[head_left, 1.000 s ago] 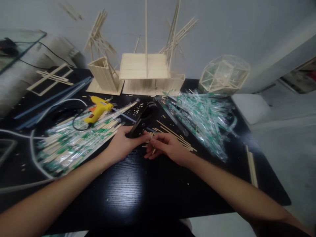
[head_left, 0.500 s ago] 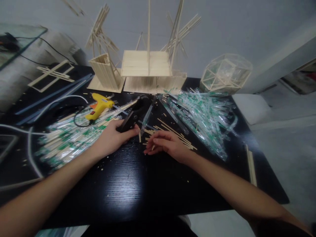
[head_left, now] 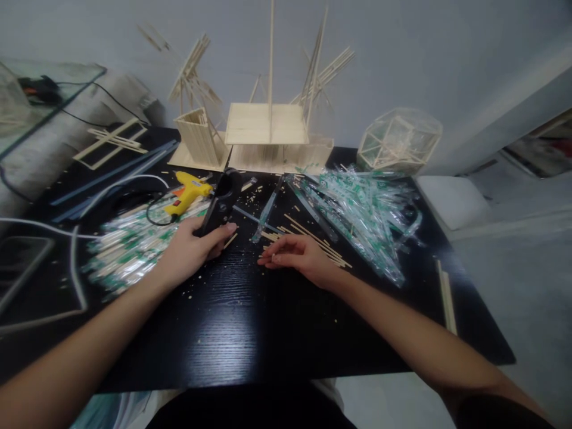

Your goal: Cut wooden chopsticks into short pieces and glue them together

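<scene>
A black hand tool [head_left: 218, 202] with a curved upper end is gripped in my left hand [head_left: 194, 244]. A short wooden stick [head_left: 231, 240] shows by that hand's fingertips; whether it is held or lies on the table I cannot tell. My right hand [head_left: 297, 257] is closed in a pinch, with the pale end of a small stick piece [head_left: 273, 256] showing at the fingertips. Beside and behind the right hand lie several thin wooden sticks [head_left: 328, 247]. A clear narrow tube-like item [head_left: 267, 215] lies between the two hands, farther back.
A yellow glue gun [head_left: 187, 193] rests on plastic-wrapped sticks [head_left: 129, 247] at left. Green-printed plastic wrappers [head_left: 366, 208] are heaped at right. Stick-built structures [head_left: 268, 122] and a faceted frame [head_left: 402, 140] stand at the back. A white cable [head_left: 75, 268] runs along the left.
My left hand has drawn left with the black tool, which now stands more upright, and away from my right hand. The right hand stays nearly in place. The whole view has shifted slightly.
</scene>
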Demonstrator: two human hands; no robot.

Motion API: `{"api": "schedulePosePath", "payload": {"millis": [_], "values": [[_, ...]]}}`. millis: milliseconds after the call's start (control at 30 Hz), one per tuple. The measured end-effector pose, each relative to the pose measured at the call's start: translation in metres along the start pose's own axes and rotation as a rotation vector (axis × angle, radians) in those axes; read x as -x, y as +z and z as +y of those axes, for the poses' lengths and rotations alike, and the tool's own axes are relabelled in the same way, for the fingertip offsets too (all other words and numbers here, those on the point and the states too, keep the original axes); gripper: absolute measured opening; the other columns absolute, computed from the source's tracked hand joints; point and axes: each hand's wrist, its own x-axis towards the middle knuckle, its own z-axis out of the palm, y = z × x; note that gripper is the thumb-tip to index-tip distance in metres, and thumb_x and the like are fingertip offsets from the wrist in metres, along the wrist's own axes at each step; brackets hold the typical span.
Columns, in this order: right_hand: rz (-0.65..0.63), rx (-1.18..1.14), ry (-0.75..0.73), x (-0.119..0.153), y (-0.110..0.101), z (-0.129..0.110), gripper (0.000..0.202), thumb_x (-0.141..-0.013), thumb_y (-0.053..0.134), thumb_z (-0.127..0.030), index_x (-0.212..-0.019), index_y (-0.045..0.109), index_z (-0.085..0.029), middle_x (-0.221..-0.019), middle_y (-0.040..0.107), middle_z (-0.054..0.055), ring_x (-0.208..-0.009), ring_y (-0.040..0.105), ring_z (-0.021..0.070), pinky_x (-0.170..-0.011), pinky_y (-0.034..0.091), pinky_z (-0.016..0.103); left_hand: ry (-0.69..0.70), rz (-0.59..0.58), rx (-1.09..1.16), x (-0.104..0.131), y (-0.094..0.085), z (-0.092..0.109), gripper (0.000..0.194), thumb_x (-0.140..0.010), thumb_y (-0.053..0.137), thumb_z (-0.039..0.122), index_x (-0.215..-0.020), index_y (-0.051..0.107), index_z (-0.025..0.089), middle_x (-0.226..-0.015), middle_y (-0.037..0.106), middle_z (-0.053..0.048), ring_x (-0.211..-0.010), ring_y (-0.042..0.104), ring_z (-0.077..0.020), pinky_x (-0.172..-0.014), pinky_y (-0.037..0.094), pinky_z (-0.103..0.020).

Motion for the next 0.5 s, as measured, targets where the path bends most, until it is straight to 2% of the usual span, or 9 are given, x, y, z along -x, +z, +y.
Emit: {"api": "schedulePosePath", "payload": {"millis": [100,267,400,500], "values": [[0.005,0.005,-0.002,0.0,0.002,-0.001,0.026,-0.074,0.088,-0.031,-0.088,0.072,-0.015,-0.094,0.078,0.005,-0.096,0.078,0.0209,-0.09,0.063,0.036,0.089,0.025,0.086,0.001,0.0,-0.009,0.036,-0.087,0.068,0.05,-0.071,0.059,0.019,-0.059,0.049,0.003,-0.053,0.044,-0.0116,-0.05,0.034,-0.027],[-0.051,0.01,0.018,-0.001,0.001,-0.003,0.029,-0.079,0.085,-0.036,-0.093,0.069,-0.017,-0.082,0.075,0.001,-0.082,0.079,0.019,-0.07,0.065,0.029,0.221,0.036,0.219,-0.002,-0.006,-0.024,0.028,-0.089,0.061,0.05,-0.088,0.065,0.022,-0.062,0.053,0.003,-0.054,0.047,-0.0133,-0.053,0.036,-0.03],[-0.062,0.093,0.016,0.0,0.001,0.0,0.032,-0.082,0.081,-0.041,-0.098,0.065,-0.019,-0.079,0.074,0.001,-0.072,0.077,0.0182,-0.06,0.063,0.028,0.205,0.035,0.376,-0.003,-0.002,-0.021,0.033,-0.087,0.058,0.054,-0.082,0.063,0.022,-0.058,0.049,0.002,-0.049,0.042,-0.0123,-0.05,0.032,-0.03],[-0.016,0.338,-0.106,0.003,0.005,0.007,0.028,-0.084,0.08,-0.041,-0.097,0.067,-0.02,-0.079,0.073,0.001,-0.065,0.071,0.0155,-0.054,0.057,0.025,0.114,0.009,0.517,-0.001,0.006,-0.006,0.036,-0.085,0.057,0.056,-0.076,0.061,0.021,-0.056,0.046,0.002,-0.047,0.04,-0.0115,-0.046,0.03,-0.028]]}}
